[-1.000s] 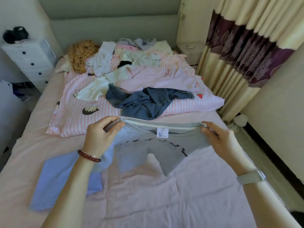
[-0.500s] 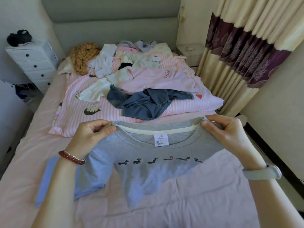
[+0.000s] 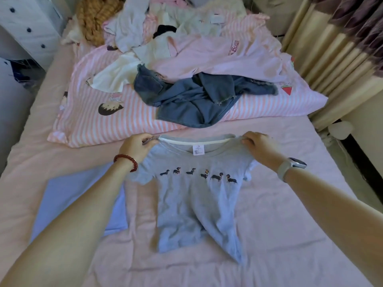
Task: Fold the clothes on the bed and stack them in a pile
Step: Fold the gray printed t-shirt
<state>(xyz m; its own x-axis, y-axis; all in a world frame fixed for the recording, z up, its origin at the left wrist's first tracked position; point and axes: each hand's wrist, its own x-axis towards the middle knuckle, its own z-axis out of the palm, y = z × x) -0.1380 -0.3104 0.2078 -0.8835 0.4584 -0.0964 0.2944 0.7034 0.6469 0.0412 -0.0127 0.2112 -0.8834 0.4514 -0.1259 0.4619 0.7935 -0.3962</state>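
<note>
Head view. Left hand (image 3: pixel 135 149) pinched shut on one shoulder of grey T-shirt (image 3: pixel 196 201), right hand (image 3: pixel 260 150) pinched shut on the other, collar stretched taut between the two grips. Below the grips, shirt body spread on pink sheet (image 3: pixel 290 235), row of small dog prints facing up, hem bunched and twisted nearest the wearer. Just outside the left grip, under the forearm: folded light-blue garment (image 3: pixel 68 204) lying flat, apparently the start of the pile. Beyond both grips: unsorted heap (image 3: pixel 186 48) on striped quilt (image 3: pixel 93 121), blue denim piece (image 3: pixel 192 100) closest. Judged early in the task: one item folded, shirt only laid out, most clothes untouched.
</note>
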